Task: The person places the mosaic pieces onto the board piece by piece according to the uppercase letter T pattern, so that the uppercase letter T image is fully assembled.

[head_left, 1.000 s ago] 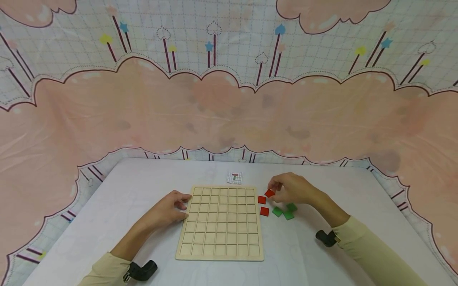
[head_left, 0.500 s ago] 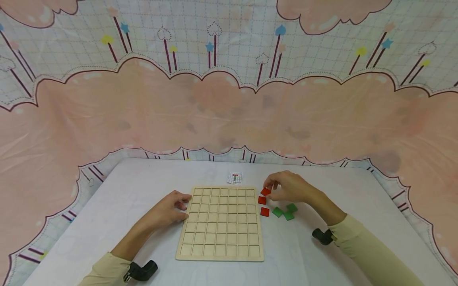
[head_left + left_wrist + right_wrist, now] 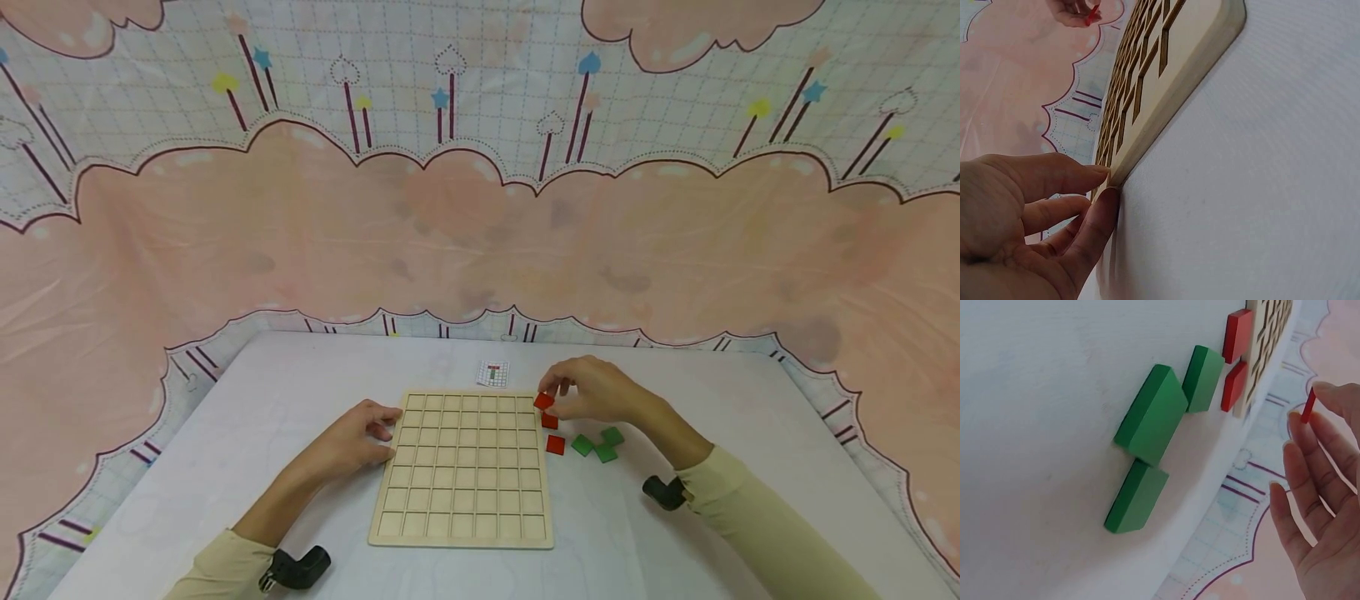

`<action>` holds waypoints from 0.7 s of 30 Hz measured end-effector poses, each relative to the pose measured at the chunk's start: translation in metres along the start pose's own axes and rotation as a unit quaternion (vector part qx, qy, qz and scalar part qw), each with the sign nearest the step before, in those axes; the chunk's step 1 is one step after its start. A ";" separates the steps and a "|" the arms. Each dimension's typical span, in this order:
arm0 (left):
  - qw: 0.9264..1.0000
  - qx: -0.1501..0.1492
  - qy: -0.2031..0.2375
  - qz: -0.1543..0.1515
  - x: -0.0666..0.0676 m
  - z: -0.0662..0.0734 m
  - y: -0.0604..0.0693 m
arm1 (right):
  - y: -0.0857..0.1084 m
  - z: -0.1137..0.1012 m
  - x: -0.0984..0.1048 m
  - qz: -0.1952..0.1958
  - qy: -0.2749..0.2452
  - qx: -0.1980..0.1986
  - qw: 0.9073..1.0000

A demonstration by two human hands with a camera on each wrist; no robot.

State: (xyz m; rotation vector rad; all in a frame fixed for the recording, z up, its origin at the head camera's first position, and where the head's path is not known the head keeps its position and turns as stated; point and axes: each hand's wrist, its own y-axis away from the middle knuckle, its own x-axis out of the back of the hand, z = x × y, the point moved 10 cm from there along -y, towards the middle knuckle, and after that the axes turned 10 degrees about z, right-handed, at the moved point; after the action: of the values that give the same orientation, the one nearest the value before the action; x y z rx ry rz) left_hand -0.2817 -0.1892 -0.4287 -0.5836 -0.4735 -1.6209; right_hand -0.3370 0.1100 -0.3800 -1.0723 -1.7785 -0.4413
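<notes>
A pale wooden grid board (image 3: 472,457) lies flat on the white table. My left hand (image 3: 351,437) rests at its left side, with the tips of the index finger and thumb touching the board's edge, spaced apart along it. In the left wrist view the left hand (image 3: 1041,219) meets the board's rim (image 3: 1160,119). My right hand (image 3: 600,390) pinches a red square tile (image 3: 543,402) between thumb and fingers, raised near the board's far right corner. The right wrist view shows this red tile (image 3: 1308,406) edge-on in the right hand (image 3: 1329,506).
Two red tiles (image 3: 555,445) lie along the board's right edge. Beside them are three green tiles (image 3: 582,445), close together. A small card (image 3: 492,373) printed with a coloured grid pattern lies beyond the board. A patterned cloth (image 3: 480,242) hangs behind the table.
My right hand has moved left with the red tile, from right of the loose red tiles to the board's far right corner. The left hand and board stay put.
</notes>
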 end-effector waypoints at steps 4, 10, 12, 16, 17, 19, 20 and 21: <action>1.000 0.000 0.002 -0.001 0.000 0.000 0.000 | -0.003 -0.004 -0.003 -0.004 -0.004 0.002 1.000; 1.000 0.003 0.003 -0.003 -0.001 -0.001 0.001 | -0.006 -0.009 -0.005 -0.003 0.001 0.021 1.000; 1.000 0.004 0.003 -0.002 -0.001 -0.001 0.001 | -0.007 -0.010 -0.005 -0.003 0.000 0.027 1.000; 1.000 0.005 0.003 -0.001 -0.001 -0.001 0.001 | -0.011 -0.013 -0.007 -0.005 -0.002 0.038 0.999; 1.000 0.005 0.004 -0.001 0.000 -0.001 0.001 | -0.012 -0.015 -0.008 -0.006 -0.003 0.041 0.999; 1.000 0.004 0.005 -0.002 0.000 -0.001 0.001 | -0.015 -0.016 -0.010 -0.008 -0.003 0.046 0.999; 1.000 0.003 0.007 -0.003 0.000 -0.001 0.000 | -0.016 -0.018 -0.010 -0.008 -0.003 0.049 0.999; 1.000 0.002 0.008 -0.003 -0.001 -0.001 0.000 | -0.017 -0.019 -0.011 -0.009 -0.003 0.051 0.999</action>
State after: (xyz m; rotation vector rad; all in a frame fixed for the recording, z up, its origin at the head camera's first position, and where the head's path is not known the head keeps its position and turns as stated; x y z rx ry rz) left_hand -0.2813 -0.1892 -0.4296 -0.5658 -0.4670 -1.6297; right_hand -0.3386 0.0824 -0.3784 -0.9877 -1.7978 -0.3545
